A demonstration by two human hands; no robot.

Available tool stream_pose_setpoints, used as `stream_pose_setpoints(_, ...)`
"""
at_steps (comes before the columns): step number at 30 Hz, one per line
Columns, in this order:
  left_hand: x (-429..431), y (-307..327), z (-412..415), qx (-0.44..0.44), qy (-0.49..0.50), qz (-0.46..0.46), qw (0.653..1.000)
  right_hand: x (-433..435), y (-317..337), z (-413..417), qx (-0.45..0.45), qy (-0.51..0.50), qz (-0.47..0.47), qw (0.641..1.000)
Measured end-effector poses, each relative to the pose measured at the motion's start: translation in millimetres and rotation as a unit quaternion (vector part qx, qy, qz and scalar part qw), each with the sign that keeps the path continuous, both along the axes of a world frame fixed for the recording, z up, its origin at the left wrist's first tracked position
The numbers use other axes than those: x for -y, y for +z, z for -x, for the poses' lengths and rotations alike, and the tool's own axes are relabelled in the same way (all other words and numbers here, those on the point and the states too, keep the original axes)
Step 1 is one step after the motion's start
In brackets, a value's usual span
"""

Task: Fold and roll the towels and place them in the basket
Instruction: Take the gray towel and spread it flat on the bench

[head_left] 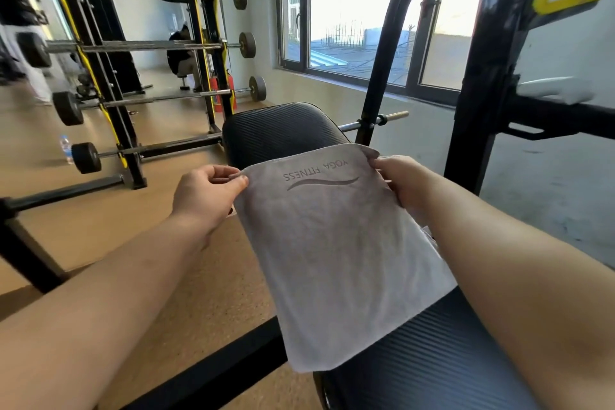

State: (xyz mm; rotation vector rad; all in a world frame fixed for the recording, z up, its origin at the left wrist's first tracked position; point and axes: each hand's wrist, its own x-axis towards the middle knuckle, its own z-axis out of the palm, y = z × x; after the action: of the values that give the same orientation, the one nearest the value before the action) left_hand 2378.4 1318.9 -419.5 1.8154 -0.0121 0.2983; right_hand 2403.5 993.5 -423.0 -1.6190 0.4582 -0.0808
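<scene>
Two bare forearms (100, 293) reach up from the frame's bottom corners; the left hand (206, 191) and right hand (402, 181) each pinch a far corner of the grey towel (332, 260) (printed YOGA FITNESS), draped mid-frame over the black bench pad (276, 133).

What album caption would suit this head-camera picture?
A person's left hand and right hand each pinch a far corner of a grey towel over a black bench.
</scene>
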Motion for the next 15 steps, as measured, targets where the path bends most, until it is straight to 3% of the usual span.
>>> stream_pose_setpoints(3,3.8,7.3,5.4,0.005,-0.015,0.019,1.0,3.2,10.1,8.4,0.049,-0.005,-0.013,0.999)
stream_pose_setpoints(8,2.6,20.2,22.0,-0.026,-0.041,0.061,0.997,10.6,31.6,29.3,0.049,0.014,-0.014,0.999)
stream_pose_setpoints(15,-5.1,41.5,63.1,-0.072,-0.064,-0.001,0.995,4.2,69.9,84.2,0.067,0.049,0.041,0.996)
